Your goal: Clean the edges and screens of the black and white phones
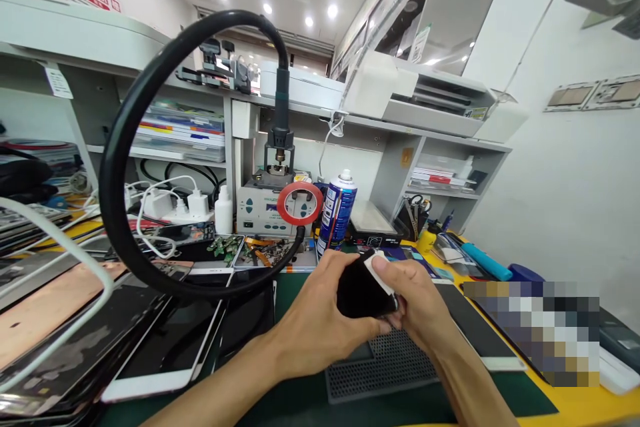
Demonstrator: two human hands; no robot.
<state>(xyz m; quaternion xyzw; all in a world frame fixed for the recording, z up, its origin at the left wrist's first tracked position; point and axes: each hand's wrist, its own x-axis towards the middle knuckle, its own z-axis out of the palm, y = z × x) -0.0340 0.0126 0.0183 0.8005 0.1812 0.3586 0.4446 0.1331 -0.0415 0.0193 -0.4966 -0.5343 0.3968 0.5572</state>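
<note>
Left hand [315, 323] grips a black device [357, 293]; right hand [420, 310] pinches a white wipe [379, 268] against its top corner, both above a perforated mat [385, 367].

- Two arms are in shot, both the person's own, cut off by the bottom edge.
- Left hand [317, 320]: bare, with fingers and knuckles fully uncovered.
- Right hand [423, 307]: bare as well, the same plain look.
- Left forearm [225, 383]: uncovered all the way down to the frame edge.
- Right forearm [470, 393]: same story, bare to the edge.
</note>
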